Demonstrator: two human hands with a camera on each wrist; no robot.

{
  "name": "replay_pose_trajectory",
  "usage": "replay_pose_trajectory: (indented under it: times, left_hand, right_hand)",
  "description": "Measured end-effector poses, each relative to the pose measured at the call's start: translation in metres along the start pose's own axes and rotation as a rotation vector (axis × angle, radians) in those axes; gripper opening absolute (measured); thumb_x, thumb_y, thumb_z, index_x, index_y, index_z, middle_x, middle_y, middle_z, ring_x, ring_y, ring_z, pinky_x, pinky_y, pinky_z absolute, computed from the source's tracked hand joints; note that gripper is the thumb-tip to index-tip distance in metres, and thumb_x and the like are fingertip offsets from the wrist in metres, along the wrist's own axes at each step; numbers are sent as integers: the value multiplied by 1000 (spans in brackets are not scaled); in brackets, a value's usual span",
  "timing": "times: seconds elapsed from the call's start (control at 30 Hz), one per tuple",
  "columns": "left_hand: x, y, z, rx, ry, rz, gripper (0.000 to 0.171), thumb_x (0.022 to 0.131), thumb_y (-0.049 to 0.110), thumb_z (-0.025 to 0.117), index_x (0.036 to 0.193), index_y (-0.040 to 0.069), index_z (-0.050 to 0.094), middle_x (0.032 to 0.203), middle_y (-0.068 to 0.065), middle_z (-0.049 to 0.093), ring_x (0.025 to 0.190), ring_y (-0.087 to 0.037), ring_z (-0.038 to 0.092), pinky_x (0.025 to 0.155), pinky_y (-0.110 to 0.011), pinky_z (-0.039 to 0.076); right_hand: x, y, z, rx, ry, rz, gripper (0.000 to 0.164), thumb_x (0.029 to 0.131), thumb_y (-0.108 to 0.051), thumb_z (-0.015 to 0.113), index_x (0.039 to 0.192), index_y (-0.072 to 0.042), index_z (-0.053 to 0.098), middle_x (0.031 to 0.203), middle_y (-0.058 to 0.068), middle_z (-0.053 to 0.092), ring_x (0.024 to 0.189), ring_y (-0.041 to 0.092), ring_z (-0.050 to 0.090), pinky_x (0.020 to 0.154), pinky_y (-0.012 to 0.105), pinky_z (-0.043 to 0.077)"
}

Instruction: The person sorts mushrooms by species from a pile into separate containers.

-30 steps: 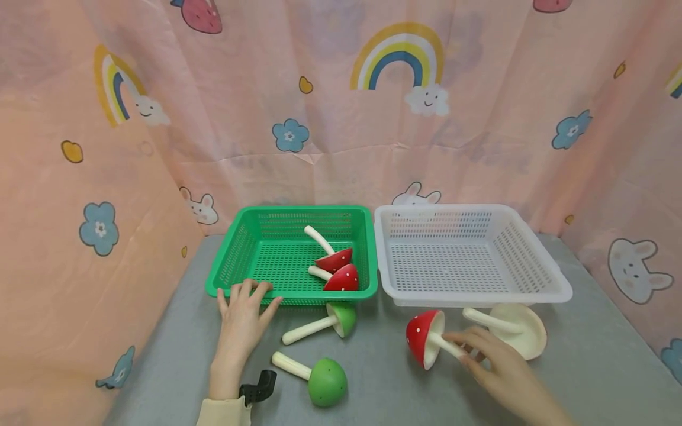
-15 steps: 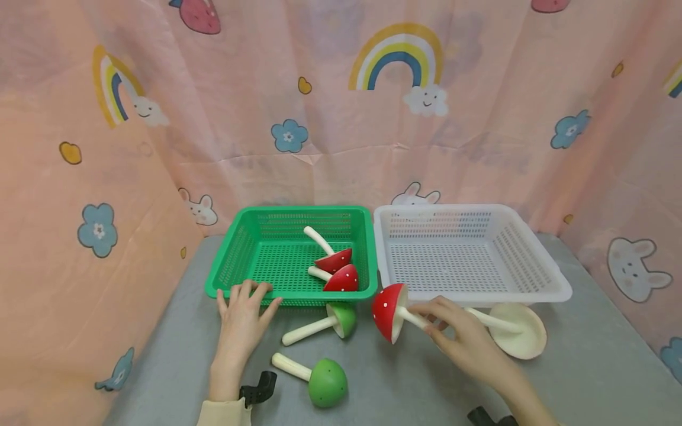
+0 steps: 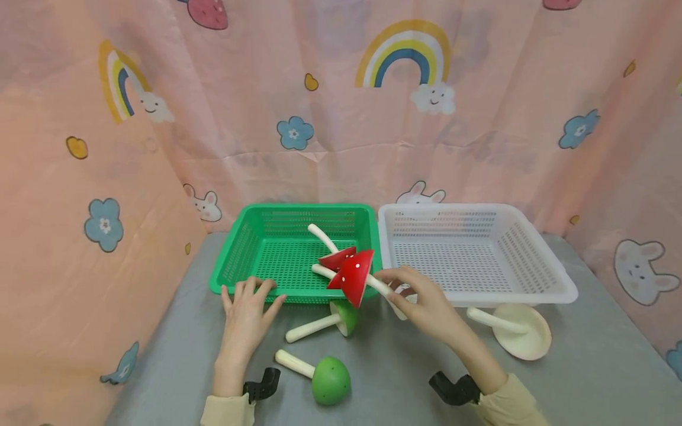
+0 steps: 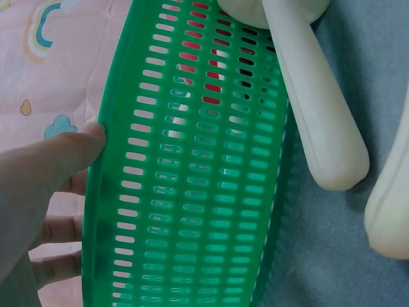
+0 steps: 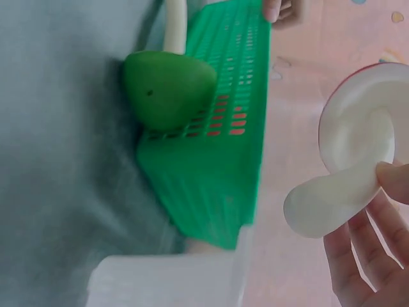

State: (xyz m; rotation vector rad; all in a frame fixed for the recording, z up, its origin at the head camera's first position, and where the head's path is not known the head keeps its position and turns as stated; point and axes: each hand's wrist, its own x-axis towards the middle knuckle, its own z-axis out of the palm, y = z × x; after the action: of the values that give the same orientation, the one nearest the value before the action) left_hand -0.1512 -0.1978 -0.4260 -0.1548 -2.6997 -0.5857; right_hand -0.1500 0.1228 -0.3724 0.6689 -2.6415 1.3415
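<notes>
My right hand [image 3: 426,305] pinches the white stem of a red toy mushroom [image 3: 356,278] with white dots, its cap over the right end of the green basket [image 3: 298,207]. In the right wrist view, thumb and fingers hold that stem [image 5: 329,204], the hollow underside facing the camera. My left hand [image 3: 246,316] grips the basket's near rim at the left; the left wrist view shows the thumb [image 4: 89,135] at the rim and fingers beyond it. Inside the basket lie two more red mushrooms, one with its stem [image 3: 322,235] pointing back, both partly hidden by the held cap.
A white basket [image 3: 511,297] stands right beside the green one. On the grey table lie a green mushroom [image 3: 348,319] against the green basket's front, another green mushroom [image 3: 331,381] nearer, and a mushroom [image 3: 524,340] showing its pale underside at the right. A patterned curtain [image 3: 341,118] hangs behind.
My right hand has carried the red mushroom left and up, from in front of the white basket to above the green basket's right end. My left hand stays at the rim.
</notes>
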Motion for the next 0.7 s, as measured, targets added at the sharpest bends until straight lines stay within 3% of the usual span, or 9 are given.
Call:
replay_pose_trajectory:
  times: [0.47,0.7]
  left_hand:
    - [0,-1,2,-1,15,9,25,88,35,69,107,18,66,109,-8,58,113,-33,48,110,-74,8]
    - [1,0,1,2,21,11,25,87,34,71,106,17,67,108,-8,58,112,-33,48,109,-75,9]
  right_hand:
    - [62,-21,23,92,-86,-25,33,89,-6,66,120,-16,64,116,1,66,98,18,63,81,36,56]
    - [93,-29,42,54,-142,2,30,90,-5,63,119,-14,65,105,7,67,88,19,65,71,29,56]
